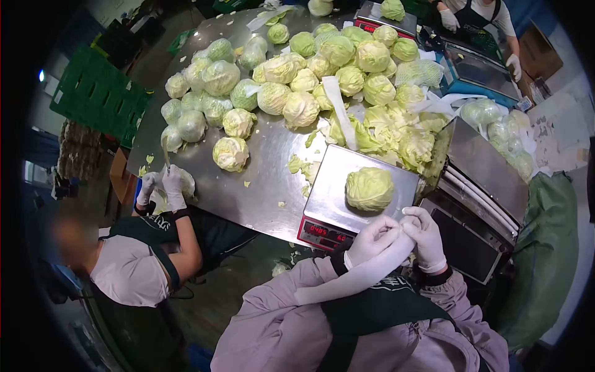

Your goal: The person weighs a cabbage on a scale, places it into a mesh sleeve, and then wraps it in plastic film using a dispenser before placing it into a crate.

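Both of my hands wear white gloves and meet just in front of the scale. My left hand (pixel 373 240) and my right hand (pixel 426 239) pinch the end of a long white netting sleeve (pixel 347 282), which hangs across my lap to the left. A trimmed green cabbage (pixel 370 189) sits on the steel platform of the scale (pixel 322 180), just beyond my fingers and apart from them. Red digits glow on the scale's display (pixel 325 233).
Many cabbages (pixel 338 51) cover the steel table (pixel 266 161), several in netting (pixel 221 77). Loose leaves (pixel 396 127) and another white sleeve (pixel 339 111) lie behind the scale. A wrapping machine (pixel 483 180) stands right. A co-worker (pixel 133 266) works at left, another (pixel 483 18) at the far right.
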Motion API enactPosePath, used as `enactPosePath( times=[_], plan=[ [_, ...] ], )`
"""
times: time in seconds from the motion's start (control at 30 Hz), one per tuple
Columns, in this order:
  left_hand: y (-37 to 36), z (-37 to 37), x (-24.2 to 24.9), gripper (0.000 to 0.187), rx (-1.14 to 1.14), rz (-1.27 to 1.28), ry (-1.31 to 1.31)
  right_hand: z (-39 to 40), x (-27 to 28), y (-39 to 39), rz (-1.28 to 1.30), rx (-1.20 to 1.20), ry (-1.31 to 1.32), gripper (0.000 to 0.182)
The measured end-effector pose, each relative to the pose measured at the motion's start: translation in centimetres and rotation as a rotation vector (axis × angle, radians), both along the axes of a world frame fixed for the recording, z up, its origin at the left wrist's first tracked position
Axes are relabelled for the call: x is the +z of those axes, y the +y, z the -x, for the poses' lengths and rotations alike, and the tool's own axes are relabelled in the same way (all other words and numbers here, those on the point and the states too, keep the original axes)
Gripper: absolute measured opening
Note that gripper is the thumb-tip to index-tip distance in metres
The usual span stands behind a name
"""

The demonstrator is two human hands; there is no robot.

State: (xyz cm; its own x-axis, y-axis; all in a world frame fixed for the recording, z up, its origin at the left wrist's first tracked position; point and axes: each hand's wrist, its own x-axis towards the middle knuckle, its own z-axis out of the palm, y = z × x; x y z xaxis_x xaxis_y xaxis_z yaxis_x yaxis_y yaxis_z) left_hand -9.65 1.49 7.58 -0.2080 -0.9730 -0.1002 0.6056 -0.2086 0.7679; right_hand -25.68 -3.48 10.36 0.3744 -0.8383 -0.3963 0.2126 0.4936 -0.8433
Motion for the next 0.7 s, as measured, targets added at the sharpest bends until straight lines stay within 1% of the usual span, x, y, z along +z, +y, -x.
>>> enactPosePath(
  times=[0.03,0.07,0.1,0.13,0.17,0.2,0.23,0.27,0.3,0.37,0.4,0.47,0.5,0.57,0.6,0.67,0.7],
  plan=[
    [0.2,0.5,-0.1,0.008,-0.006,0.002,-0.002,-0.2,-0.7,0.4,-0.006,-0.114,-0.025,0.028],
    [0.2,1.1,-0.2,0.015,0.069,-0.057,0.055,-0.4,-0.9,0.8,-0.003,-0.116,-0.028,0.028],
    [0.2,1.6,-0.2,0.023,0.147,-0.114,0.113,-0.7,-1.1,1.1,0.022,-0.194,-0.035,0.027],
    [0.3,1.7,-0.2,0.023,0.15,-0.111,0.109,-0.8,-1.1,1.4,0.046,-0.271,-0.042,0.025],
    [0.2,1.8,0.2,0.031,0.112,-0.108,0.014,-0.9,-0.6,1.6,0.07,-0.215,0.094,0.023],
    [0.2,1.9,0.4,0.04,0.075,-0.106,-0.081,-1.2,-1.2,2.1,0.174,-0.184,0.016,0.019],
    [0.5,2.1,-0.4,0.04,0.009,-0.133,0.067,-1.4,-1.9,2.3,0.369,-0.181,0.191,0.02],
    [0.5,1.9,-0.1,0.04,0.01,-0.131,0.065,-1.7,-2.0,2.4,0.564,-0.177,0.369,0.02],
    [0.7,1.4,0.1,0.033,-0.012,-0.109,-0.071,-1.9,-1.9,2.5,0.566,-0.178,0.367,0.02],
    [0.8,0.2,1.2,0.018,-0.031,-0.068,-0.39,-2.3,-1.1,2.5,0.736,-0.237,0.56,0.018],
    [0.9,0.4,1.1,0.018,-0.031,-0.066,-0.389,-2.1,-0.7,2.6,0.738,-0.237,0.561,0.018],
    [1.1,0.8,0.1,0.014,0.284,0.216,-0.581,-1.6,-0.2,2.6,0.544,-0.177,0.497,0.02],
    [1.4,0.8,-0.7,0.014,0.283,0.218,-0.579,-0.9,-0.5,2.5,0.546,-0.179,0.498,0.02],
    [1.7,0.5,-1.8,0.01,0.171,-0.031,-0.357,0.5,-1.1,2.1,0.56,-0.013,0.746,0.021],
    [1.7,0.5,-1.9,0.01,0.17,-0.03,-0.356,0.6,-1.0,1.9,0.924,0.122,0.949,0.025],
    [1.6,0.5,-1.9,0.009,0.153,-0.069,-0.294,-0.1,-1.0,2.2,-0.281,-0.242,-0.158,0.03],
    [1.4,0.4,-1.6,0.009,0.153,-0.069,-0.294,0.5,-1.7,2.4,-0.281,-0.242,-0.158,0.03]
  ],
)
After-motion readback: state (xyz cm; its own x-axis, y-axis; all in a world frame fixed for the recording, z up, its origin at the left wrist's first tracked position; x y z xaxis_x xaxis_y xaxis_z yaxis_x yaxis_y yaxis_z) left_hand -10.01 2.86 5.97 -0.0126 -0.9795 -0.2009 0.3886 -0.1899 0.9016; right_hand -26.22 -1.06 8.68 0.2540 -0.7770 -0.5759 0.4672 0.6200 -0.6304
